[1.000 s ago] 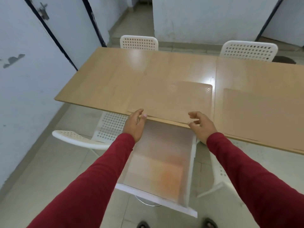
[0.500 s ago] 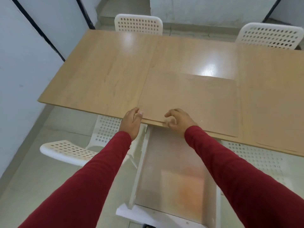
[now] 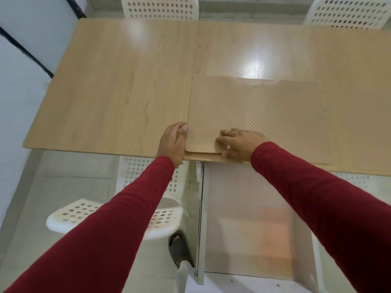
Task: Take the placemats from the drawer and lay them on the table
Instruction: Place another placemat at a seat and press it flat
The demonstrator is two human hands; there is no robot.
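Now my left hand (image 3: 174, 142) lies flat, unclenched, against the 9 o'clock edge of the tan, round-cornered placemat (image 3: 249, 119); my right hand (image 3: 238, 144) presses spread fingers on its near edge. It lies smooth on the glossy wood-grain table (image 3: 118, 92), the white drawer (image 3: 249, 225) open at 6 o'clock.

Long, plain dark-red fabric sleeves (image 3: 127, 208) are being worn down to both wrists; a dark open-toed sandal (image 3: 178, 249) is being worn on one foot.
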